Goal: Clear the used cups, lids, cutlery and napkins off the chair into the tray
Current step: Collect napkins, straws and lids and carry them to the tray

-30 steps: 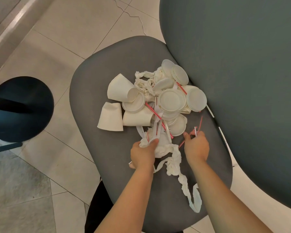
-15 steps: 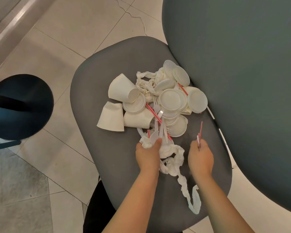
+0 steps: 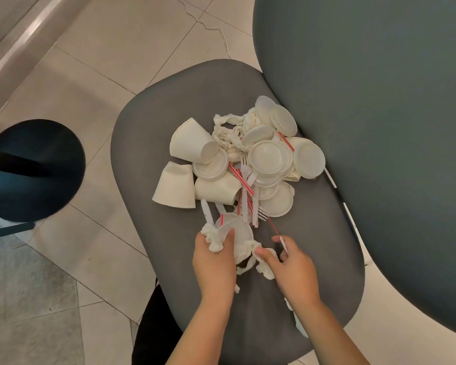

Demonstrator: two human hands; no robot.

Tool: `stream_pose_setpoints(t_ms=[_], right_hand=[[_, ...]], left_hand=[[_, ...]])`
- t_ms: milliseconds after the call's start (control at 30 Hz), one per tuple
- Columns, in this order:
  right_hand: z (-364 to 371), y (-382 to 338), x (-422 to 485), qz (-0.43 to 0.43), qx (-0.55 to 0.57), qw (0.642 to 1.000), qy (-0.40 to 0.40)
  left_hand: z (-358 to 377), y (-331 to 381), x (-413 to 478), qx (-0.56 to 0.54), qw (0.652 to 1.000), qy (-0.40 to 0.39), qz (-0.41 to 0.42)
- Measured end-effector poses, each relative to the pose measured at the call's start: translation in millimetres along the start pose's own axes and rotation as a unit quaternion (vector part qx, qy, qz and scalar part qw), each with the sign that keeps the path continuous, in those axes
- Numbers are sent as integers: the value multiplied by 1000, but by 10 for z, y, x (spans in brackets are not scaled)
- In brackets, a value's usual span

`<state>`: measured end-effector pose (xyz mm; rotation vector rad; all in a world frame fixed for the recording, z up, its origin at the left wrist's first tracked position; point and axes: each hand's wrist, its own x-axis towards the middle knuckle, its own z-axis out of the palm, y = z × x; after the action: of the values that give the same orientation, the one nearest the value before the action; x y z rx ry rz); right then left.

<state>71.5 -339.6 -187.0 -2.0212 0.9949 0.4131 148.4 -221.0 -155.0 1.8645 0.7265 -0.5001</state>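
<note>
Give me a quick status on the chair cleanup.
Left hand grips crumpled napkin. Right hand pinches napkin strip. Cups, lids on chair.

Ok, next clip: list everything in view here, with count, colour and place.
cups: three seen, white, on their sides at the pile's left
lids: a dozen or so, exact count unclear, white, overlapping at the pile's middle and right
cutlery: several pieces, white, among the lids
straws: a few, red-and-white, across the pile
napkins: crumpled, white, at the pile's far side and under the hands
chair: one, grey seat, under everything
backrest: one, grey-green, at right
stool: one, black, at left
floor: beige tiles
left hand: grips a napkin
right hand: pinches a straw and a napkin
</note>
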Motion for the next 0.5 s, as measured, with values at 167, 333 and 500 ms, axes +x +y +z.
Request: stream_pose_setpoints(t_ms=[167, 333, 500], right_hand=[[49, -37, 2, 10, 62, 995, 71], [78, -458, 52, -54, 144, 984, 87], [160, -964, 365, -131, 24, 990, 43]], left_hand=[[-204, 204, 120, -60, 995, 46, 67], [-421, 499, 559, -128, 987, 67, 75], [-406, 602, 999, -166, 982, 77, -45]])
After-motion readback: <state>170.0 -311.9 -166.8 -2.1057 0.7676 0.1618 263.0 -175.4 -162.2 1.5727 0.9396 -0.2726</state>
